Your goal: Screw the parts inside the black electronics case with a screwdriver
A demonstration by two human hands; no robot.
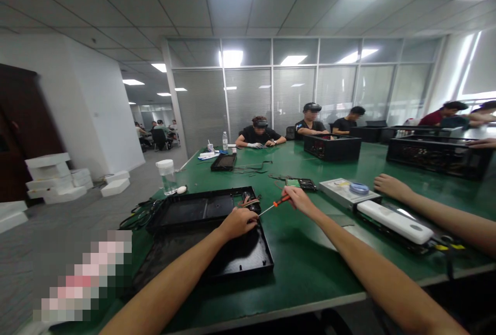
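Note:
My right hand [300, 202] grips a screwdriver [282, 200] with an orange and black handle, its thin shaft pointing left and down. The shaft's tip ends beside the fingers of my left hand [240, 222]. Those fingers are closed at the black open case [248, 252]; whatever they pinch is hidden. The case lies in front of me, with a second black panel [194, 210] behind it. A bundle of coloured wires [250, 202] shows just beyond my left hand.
To the right are a silver metal box [337, 193] with a blue coil [359, 188] on top and a long white device [395, 221]. Another person's arm [418, 206] reaches in there. A green circuit board [293, 183] and a lidded clear jar [166, 177] stand farther back.

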